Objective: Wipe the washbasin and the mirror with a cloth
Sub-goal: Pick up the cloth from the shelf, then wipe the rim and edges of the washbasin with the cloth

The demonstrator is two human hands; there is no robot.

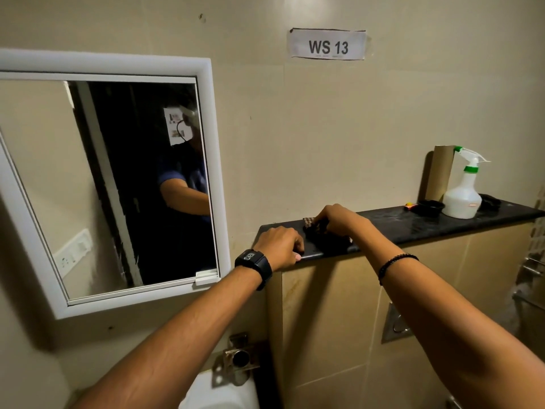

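Note:
A dark checked cloth (pixel 327 242) lies on the left end of a black stone shelf (pixel 413 224). My right hand (pixel 339 218) rests on the cloth, its fingers curled onto it. My left hand (pixel 280 246), with a black watch on the wrist, grips the shelf's front left corner beside the cloth. The white-framed mirror (pixel 88 187) hangs on the wall to the left and reflects a person's arm. Only a white corner of the washbasin (pixel 218 391) and its chrome tap (pixel 239 360) show at the bottom.
A white spray bottle (pixel 463 193) with a green collar, a cardboard tube (pixel 441 172), a small black bowl (pixel 430 206) and other small items stand at the shelf's right end. A "WS 13" label (pixel 328 44) is stuck on the wall. A metal flush plate (pixel 395 323) sits below the shelf.

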